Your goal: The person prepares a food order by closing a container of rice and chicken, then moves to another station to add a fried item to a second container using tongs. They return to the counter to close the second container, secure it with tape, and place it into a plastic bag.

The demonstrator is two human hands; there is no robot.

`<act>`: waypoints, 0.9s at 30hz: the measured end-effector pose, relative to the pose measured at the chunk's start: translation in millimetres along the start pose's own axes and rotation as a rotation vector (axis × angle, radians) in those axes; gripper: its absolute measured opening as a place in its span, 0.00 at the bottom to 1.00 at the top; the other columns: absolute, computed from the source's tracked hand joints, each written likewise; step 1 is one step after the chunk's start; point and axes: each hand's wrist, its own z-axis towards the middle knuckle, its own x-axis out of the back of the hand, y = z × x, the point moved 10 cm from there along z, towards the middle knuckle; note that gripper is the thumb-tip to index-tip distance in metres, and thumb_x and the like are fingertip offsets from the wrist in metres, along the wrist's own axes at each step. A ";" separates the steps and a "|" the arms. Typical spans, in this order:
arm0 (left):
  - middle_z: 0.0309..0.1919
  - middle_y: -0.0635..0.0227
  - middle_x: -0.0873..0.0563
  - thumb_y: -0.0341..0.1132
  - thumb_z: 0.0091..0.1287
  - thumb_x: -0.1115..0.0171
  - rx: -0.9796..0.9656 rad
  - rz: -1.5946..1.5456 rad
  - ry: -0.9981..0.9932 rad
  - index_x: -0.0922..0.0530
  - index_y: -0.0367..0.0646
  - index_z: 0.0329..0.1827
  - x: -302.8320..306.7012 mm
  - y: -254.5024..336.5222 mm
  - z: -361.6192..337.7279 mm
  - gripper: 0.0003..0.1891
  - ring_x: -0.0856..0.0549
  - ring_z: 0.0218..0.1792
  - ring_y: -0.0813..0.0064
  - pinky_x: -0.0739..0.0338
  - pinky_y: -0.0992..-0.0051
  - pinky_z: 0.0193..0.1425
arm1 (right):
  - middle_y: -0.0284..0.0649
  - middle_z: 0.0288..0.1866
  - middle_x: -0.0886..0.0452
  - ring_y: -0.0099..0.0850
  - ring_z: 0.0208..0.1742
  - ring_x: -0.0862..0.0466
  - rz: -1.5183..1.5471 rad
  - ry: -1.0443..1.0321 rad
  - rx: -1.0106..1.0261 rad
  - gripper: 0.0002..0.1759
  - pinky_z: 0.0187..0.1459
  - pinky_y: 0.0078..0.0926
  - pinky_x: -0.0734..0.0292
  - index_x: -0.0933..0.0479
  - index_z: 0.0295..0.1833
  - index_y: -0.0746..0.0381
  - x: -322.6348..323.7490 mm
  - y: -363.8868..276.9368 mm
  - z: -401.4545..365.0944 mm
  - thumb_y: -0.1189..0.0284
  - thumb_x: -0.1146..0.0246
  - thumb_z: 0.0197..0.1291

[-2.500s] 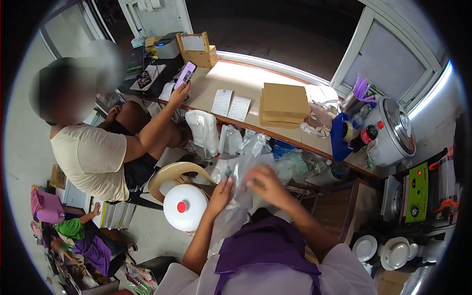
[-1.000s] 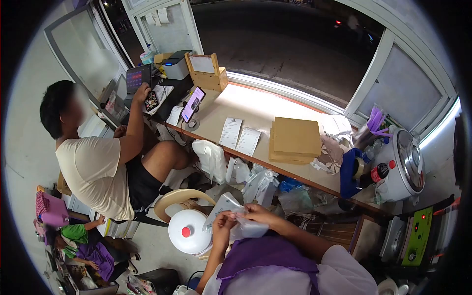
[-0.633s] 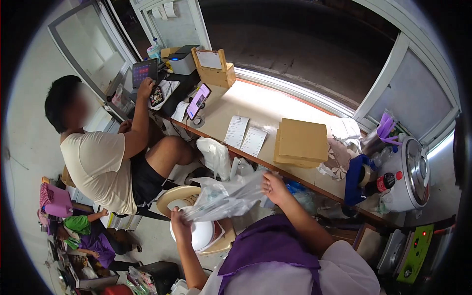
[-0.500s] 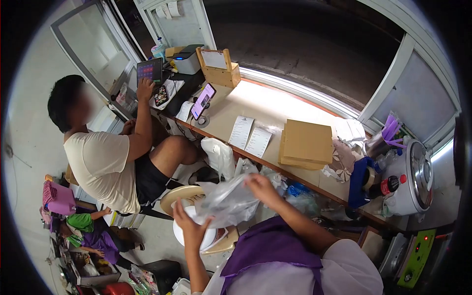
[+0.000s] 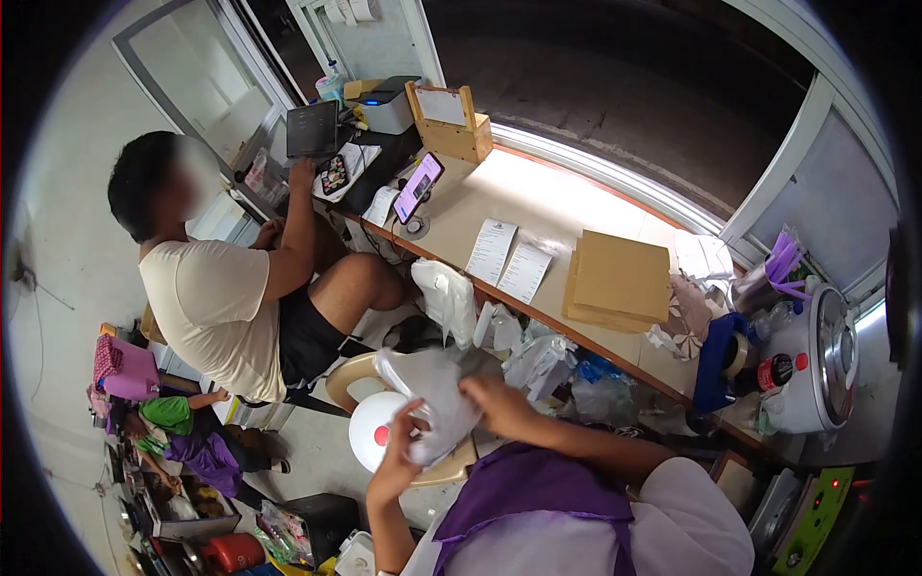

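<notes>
A thin whitish plastic bag (image 5: 437,389) is stretched between my two hands, above a beige plastic chair. My right hand (image 5: 495,401) is closed on the bag's right side. My left hand (image 5: 396,463) has its fingers curled at the bag's lower left edge; its fingertips are partly blurred. Just behind my left hand, a round white lid-like thing with a red spot (image 5: 368,427) lies on the beige chair (image 5: 348,376), partly hidden by the hand and bag.
Along the counter (image 5: 461,216) are two printed receipts (image 5: 509,259), a stack of brown cardboard boxes (image 5: 618,278) and a phone on a stand (image 5: 420,188). White plastic bags (image 5: 445,300) hang at its edge. A seated person (image 5: 206,288) is at left; another person (image 5: 192,446) is lower left.
The bag has bunched up and shifted slightly left, and my hands are closer together. The view has shifted a little. The seated person's hand has lowered from the tablet, whose screen is now dark.
</notes>
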 end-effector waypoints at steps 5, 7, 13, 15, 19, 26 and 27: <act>0.53 0.47 0.29 0.18 0.49 0.41 -0.059 0.710 0.516 0.43 0.39 0.72 50.5 -8.3 -17.5 0.42 0.28 0.54 0.53 0.33 0.64 0.60 | 0.36 0.47 0.26 0.25 0.48 0.22 1.398 -0.215 -0.397 0.20 0.48 0.24 0.23 0.32 0.54 0.60 -12.3 13.4 12.3 0.82 0.44 0.55; 0.55 0.48 0.29 0.17 0.48 0.41 0.139 0.621 0.858 0.41 0.39 0.71 99.7 -7.7 -36.0 0.41 0.26 0.54 0.57 0.31 0.68 0.58 | 0.35 0.52 0.30 0.22 0.49 0.23 1.285 -0.514 -0.321 0.25 0.45 0.21 0.23 0.36 0.58 0.60 -22.7 -40.3 -4.9 0.70 0.35 0.56; 0.64 0.56 0.36 0.18 0.50 0.38 0.024 -0.315 0.247 0.42 0.42 0.72 67.4 -0.9 -41.2 0.42 0.28 0.60 0.68 0.31 0.72 0.60 | 0.42 0.47 0.25 0.29 0.48 0.22 0.255 -0.055 -0.374 0.33 0.47 0.28 0.26 0.38 0.62 0.58 -9.1 21.0 13.5 0.78 0.32 0.50; 0.62 0.57 0.31 0.20 0.50 0.36 -0.070 -0.217 -0.084 0.42 0.41 0.72 20.4 22.2 -49.5 0.42 0.26 0.58 0.68 0.30 0.72 0.59 | 0.42 0.45 0.23 0.30 0.48 0.21 0.294 0.115 -0.404 0.33 0.49 0.28 0.27 0.37 0.62 0.59 18.0 40.9 24.7 0.82 0.35 0.50; 0.59 0.56 0.27 0.21 0.49 0.34 0.126 0.033 0.172 0.41 0.40 0.71 30.8 2.2 -39.9 0.42 0.24 0.56 0.66 0.28 0.71 0.57 | 0.37 0.53 0.23 0.28 0.54 0.22 0.763 0.045 -0.151 0.33 0.55 0.25 0.28 0.35 0.65 0.60 -8.6 41.2 37.4 0.87 0.40 0.51; 0.48 0.59 0.22 0.21 0.53 0.36 -0.156 0.513 0.967 0.37 0.42 0.70 131.0 -40.3 -64.4 0.37 0.21 0.48 0.64 0.27 0.69 0.53 | 0.38 0.62 0.34 0.25 0.63 0.31 1.013 -0.741 -0.307 0.39 0.61 0.23 0.34 0.46 0.72 0.60 -44.7 -79.0 -13.7 0.86 0.47 0.52; 0.45 0.60 0.20 0.22 0.54 0.36 -0.259 0.601 1.038 0.36 0.42 0.69 126.3 -24.2 -69.3 0.36 0.20 0.45 0.65 0.26 0.69 0.52 | 0.39 0.63 0.35 0.26 0.65 0.33 1.026 -0.730 -0.426 0.40 0.62 0.25 0.35 0.47 0.73 0.60 -45.0 -73.6 -15.8 0.85 0.47 0.52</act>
